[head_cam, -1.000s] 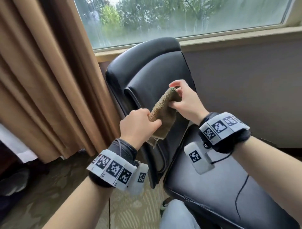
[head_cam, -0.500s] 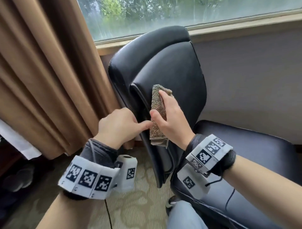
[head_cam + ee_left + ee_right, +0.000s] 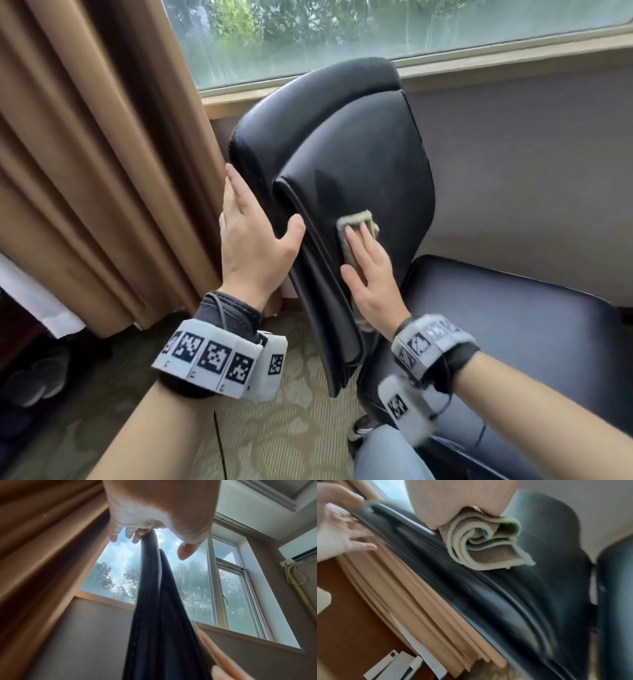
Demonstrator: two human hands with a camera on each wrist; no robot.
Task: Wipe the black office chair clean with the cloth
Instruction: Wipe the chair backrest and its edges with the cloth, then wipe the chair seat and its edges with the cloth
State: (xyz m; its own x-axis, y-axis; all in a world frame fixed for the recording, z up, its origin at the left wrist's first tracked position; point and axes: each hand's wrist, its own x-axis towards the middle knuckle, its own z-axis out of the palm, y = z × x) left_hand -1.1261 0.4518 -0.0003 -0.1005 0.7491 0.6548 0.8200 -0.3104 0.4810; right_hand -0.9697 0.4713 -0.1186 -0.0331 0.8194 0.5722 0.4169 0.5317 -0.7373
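Backrest wipe, cloth may slip.
My right hand [image 3: 371,274] presses the folded cloth [image 3: 356,228] flat-fingered on the chair backrest [image 3: 370,154]; my left hand [image 3: 253,240], fingers spread, braces its edge; loose folds could unroll.

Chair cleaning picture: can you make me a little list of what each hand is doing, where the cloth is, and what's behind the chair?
left hand: fingers straight, steadying the backrest's edge
right hand: flat, pressing the cloth
cloth: folded, against the front of the black office chair backrest
behind chair: window, brown curtain
seat: not being wiped
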